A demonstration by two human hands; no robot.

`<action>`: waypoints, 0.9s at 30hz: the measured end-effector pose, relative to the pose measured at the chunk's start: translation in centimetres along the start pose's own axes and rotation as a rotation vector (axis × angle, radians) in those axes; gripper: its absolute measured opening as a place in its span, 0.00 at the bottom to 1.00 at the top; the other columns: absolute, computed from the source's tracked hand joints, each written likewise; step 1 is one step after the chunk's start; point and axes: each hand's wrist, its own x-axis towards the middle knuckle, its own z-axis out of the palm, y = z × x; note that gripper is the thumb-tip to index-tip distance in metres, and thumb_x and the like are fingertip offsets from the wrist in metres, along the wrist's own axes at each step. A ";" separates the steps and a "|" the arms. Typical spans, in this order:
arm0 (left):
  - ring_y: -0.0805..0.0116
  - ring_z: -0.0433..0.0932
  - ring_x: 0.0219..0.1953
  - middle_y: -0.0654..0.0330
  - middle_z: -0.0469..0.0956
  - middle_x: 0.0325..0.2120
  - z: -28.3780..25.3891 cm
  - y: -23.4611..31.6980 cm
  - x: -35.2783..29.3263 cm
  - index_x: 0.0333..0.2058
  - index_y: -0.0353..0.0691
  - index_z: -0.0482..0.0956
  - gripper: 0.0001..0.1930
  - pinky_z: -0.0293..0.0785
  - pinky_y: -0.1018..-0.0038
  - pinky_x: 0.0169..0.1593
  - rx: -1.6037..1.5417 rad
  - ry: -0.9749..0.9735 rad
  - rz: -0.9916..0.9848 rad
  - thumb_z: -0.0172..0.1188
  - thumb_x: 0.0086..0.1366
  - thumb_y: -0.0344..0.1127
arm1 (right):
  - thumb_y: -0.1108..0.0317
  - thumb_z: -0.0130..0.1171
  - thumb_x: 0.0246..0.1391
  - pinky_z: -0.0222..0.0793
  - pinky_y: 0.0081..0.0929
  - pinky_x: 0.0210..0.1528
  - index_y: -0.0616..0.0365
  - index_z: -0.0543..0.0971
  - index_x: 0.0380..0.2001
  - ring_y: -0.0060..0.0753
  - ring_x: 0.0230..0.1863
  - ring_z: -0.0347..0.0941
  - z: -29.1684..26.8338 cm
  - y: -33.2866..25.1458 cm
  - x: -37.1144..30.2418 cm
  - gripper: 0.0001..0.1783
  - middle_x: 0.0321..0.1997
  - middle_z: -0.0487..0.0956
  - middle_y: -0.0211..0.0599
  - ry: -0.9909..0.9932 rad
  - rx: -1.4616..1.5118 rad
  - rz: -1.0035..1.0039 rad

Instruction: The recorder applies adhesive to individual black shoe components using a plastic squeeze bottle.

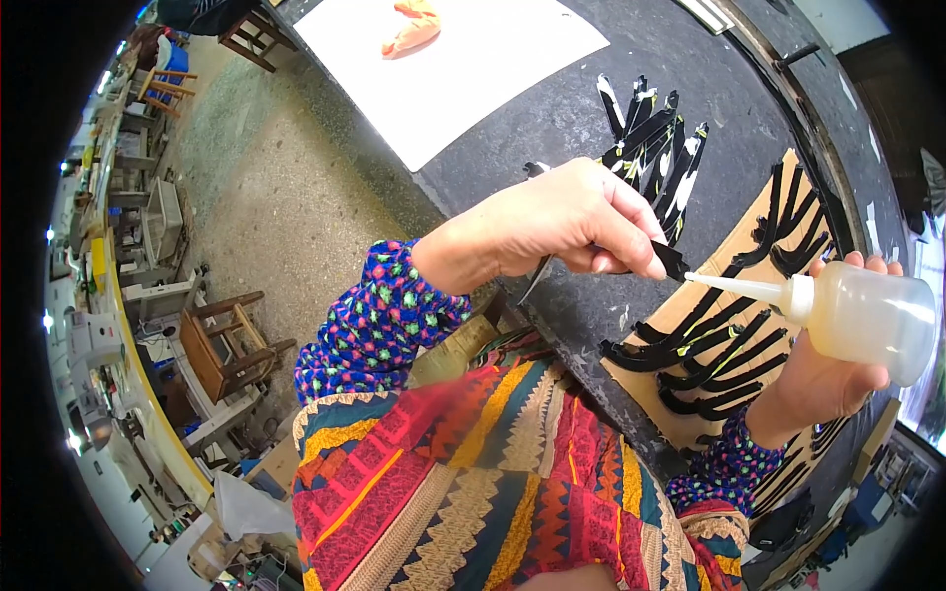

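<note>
My left hand (576, 219) is closed, pinching a short black strip (673, 260) between thumb and fingers above the dark table. In my right hand (823, 379) lies a translucent plastic squeeze bottle (872, 320) with pale yellowish liquid in it, tipped on its side. Its long white nozzle (734, 285) points left, and the tip meets or nearly meets the strip's end. Beyond my left hand, a loose pile of black strips (655, 138) shows white and yellow-green patches. Several curved black strips (705, 330) lie spread on a cardboard sheet (658, 406) below the bottle.
A white sheet (473, 74) with a crumpled orange cloth or glove (412, 28) covers the table's far left. The table edge runs diagonally beside my left forearm. On the floor at left stands a wooden stool (232, 345); machines line the workshop behind it.
</note>
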 end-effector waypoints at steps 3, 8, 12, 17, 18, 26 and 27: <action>0.87 0.60 0.13 0.70 0.68 0.13 0.1 0.0 0.0 0.25 0.34 0.77 0.06 0.49 0.89 0.16 -0.002 -0.001 -0.002 0.62 0.47 0.28 | 0.48 0.66 0.36 0.47 0.53 0.60 0.65 0.49 0.58 0.47 0.60 0.52 0.0 0.0 0.0 0.54 0.57 0.56 0.47 0.005 -0.009 0.005; 0.87 0.61 0.13 0.70 0.68 0.13 0.2 0.1 0.1 0.25 0.34 0.77 0.06 0.50 0.89 0.16 -0.012 -0.016 -0.002 0.62 0.47 0.28 | 0.47 0.66 0.35 0.48 0.53 0.59 0.64 0.49 0.58 0.47 0.60 0.52 0.4 -0.1 -0.1 0.54 0.57 0.55 0.47 0.043 0.000 0.029; 0.87 0.61 0.13 0.70 0.68 0.13 0.2 0.1 0.1 0.25 0.34 0.77 0.06 0.50 0.88 0.16 -0.012 -0.012 -0.004 0.62 0.47 0.28 | 0.39 0.66 0.29 0.62 0.49 0.52 0.63 0.52 0.56 0.47 0.56 0.59 0.9 -0.3 0.0 0.58 0.54 0.60 0.44 0.109 -0.194 0.019; 0.87 0.61 0.14 0.70 0.69 0.14 0.5 0.0 0.2 0.26 0.34 0.77 0.07 0.50 0.88 0.16 0.028 0.001 0.002 0.63 0.46 0.28 | 0.39 0.67 0.28 0.62 0.49 0.52 0.62 0.52 0.56 0.47 0.55 0.59 1.2 -0.3 0.0 0.58 0.53 0.59 0.44 0.157 -0.179 0.023; 0.87 0.61 0.14 0.70 0.69 0.14 0.5 0.0 0.2 0.26 0.34 0.77 0.07 0.50 0.88 0.16 0.028 0.001 0.001 0.63 0.46 0.28 | 0.39 0.67 0.27 0.62 0.49 0.52 0.62 0.52 0.56 0.47 0.55 0.59 1.2 -0.3 0.0 0.58 0.53 0.59 0.43 0.170 -0.172 0.034; 0.87 0.61 0.13 0.70 0.69 0.14 0.4 -0.1 0.2 0.26 0.34 0.77 0.07 0.51 0.89 0.16 0.030 -0.002 -0.010 0.63 0.46 0.28 | 0.39 0.66 0.29 0.60 0.50 0.53 0.61 0.51 0.56 0.47 0.57 0.58 0.7 -0.7 -0.1 0.58 0.54 0.59 0.44 0.119 -0.165 0.027; 0.87 0.61 0.13 0.70 0.69 0.14 0.4 -0.2 0.2 0.26 0.34 0.77 0.07 0.51 0.89 0.16 0.029 -0.003 -0.011 0.63 0.46 0.28 | 0.39 0.66 0.29 0.60 0.50 0.53 0.62 0.51 0.56 0.47 0.57 0.58 0.8 -0.7 -0.1 0.58 0.54 0.59 0.44 0.129 -0.163 0.025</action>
